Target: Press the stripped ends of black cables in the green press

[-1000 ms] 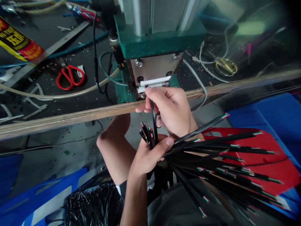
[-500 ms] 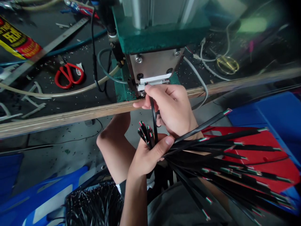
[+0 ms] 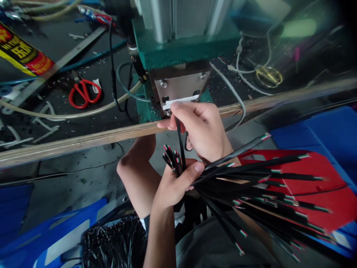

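My left hand [image 3: 180, 182] is closed around a thick bundle of black cables [image 3: 251, 186]. Their trimmed ends, with red, green and white wires showing, fan out to the right, and a few short ends stick up by the fingers. One black cable [image 3: 180, 137] runs up from the bundle to my right hand [image 3: 205, 124], which pinches it near its tip. That tip is at the metal jaw of a green press machine [image 3: 178, 52]; my fingers hide it. The steel plate [image 3: 178, 85] of the press has come down close to the white strip above my fingertips.
On the bench lie red-handled scissors [image 3: 85, 93], a yellow-and-red glue packet [image 3: 25, 52], a steel ruler [image 3: 64, 59] and a yellow ring [image 3: 268, 77]. The wooden bench edge [image 3: 111, 136] runs beneath the press. More black cables [image 3: 114, 242] are heaped at lower left, beside blue plastic.
The press's upper plate has moved down, closing the gap over the cable's tip. Both hands keep their hold, and the view has shifted slightly.
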Motion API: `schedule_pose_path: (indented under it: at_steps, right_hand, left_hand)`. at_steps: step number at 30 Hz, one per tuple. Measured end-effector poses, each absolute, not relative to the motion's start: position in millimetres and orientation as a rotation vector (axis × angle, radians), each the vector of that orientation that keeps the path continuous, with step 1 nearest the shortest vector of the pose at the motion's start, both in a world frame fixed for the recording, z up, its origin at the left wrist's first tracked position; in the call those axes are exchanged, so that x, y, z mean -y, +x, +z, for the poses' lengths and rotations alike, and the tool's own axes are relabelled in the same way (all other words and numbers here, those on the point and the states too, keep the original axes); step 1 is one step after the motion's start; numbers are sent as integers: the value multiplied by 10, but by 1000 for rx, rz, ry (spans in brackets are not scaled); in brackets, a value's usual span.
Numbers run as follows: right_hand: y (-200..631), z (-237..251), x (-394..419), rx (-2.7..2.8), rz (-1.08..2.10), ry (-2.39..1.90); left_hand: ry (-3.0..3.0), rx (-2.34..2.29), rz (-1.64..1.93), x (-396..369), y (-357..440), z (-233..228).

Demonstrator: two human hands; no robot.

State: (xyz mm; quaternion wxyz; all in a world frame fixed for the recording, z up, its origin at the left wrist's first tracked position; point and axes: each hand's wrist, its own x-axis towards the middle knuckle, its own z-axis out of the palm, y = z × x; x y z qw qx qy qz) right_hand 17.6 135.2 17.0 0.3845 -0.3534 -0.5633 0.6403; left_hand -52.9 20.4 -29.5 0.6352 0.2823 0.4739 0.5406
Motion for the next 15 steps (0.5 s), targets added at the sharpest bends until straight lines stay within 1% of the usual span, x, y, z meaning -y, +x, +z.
schedule_pose_path:
  at_steps: [6,10,15]
  right_hand:
    - [256,119,-1330,1538,1580,-835]
    - [360,107,-1274,1607,1542,-714]
    - [551,129,-1171,1681,1484,-582]
  left_hand:
    - [548,-1233,1268,-81,-497,-548]
    - [624,-1202,1291,5,-494,-715]
    - [663,-1212,1305,96,-500,-802]
